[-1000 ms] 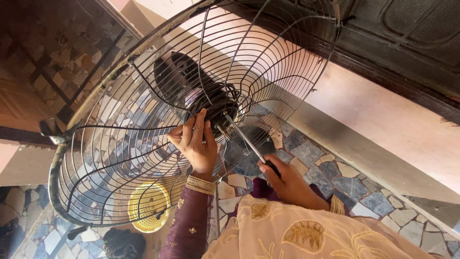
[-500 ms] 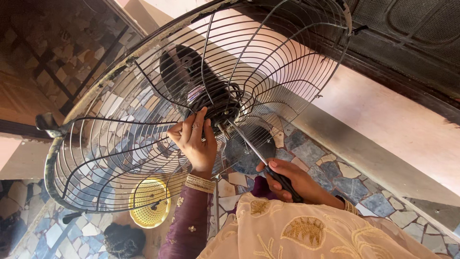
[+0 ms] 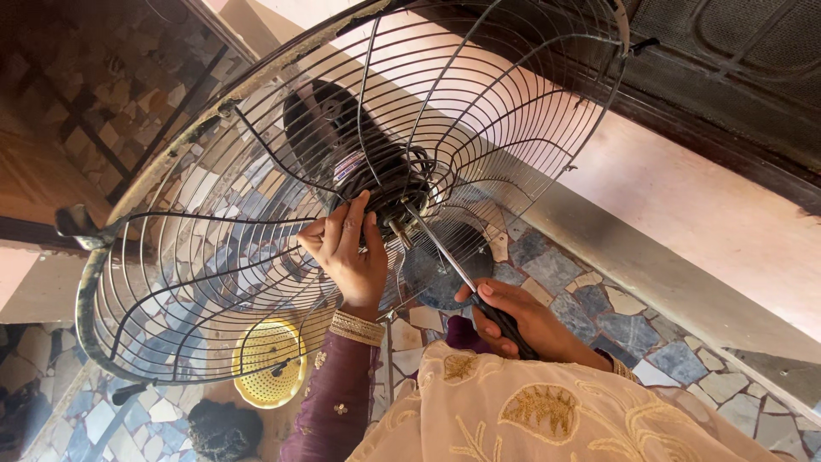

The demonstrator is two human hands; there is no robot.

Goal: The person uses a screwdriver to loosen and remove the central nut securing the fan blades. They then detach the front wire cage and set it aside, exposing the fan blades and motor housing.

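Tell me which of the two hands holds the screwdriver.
The right hand grips the screwdriver by its black handle; the left hand is bare, pressed against the fan guard beside the hub.

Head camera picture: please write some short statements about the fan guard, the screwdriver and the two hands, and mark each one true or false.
1. The right hand holds a screwdriver with a black handle. True.
2. The screwdriver tip points at the middle of the wire fan guard. True.
3. The left hand rests on the floor. False: it is pressed against the fan guard near its middle.
4. A yellow round strainer lies below the guard. True.
5. The fan guard is made of solid plastic. False: it is thin metal wires, and the floor shows through.
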